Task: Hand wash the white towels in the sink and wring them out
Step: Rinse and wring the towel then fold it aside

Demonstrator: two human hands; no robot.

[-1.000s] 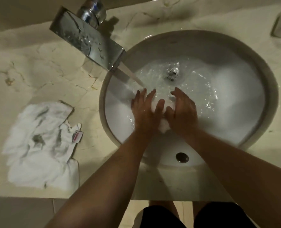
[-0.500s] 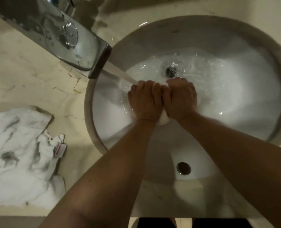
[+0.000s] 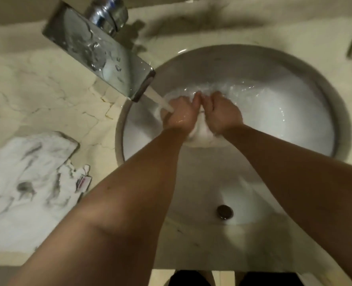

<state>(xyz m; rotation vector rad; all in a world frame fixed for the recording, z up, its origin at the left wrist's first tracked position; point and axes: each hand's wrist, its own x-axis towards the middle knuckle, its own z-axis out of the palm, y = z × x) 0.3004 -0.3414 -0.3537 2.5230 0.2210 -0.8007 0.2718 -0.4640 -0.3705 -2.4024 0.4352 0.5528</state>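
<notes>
Head view: both hands, left hand and right hand, curl round a white towel in the sink, under the faucet stream from ten o'clock. Another towel, apparently stained, lies on the marble counter at eight o'clock.

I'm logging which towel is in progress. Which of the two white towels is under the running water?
The bunched towel gripped by the left hand and right hand in the sink. The other towel lies on the counter left of it.
</notes>
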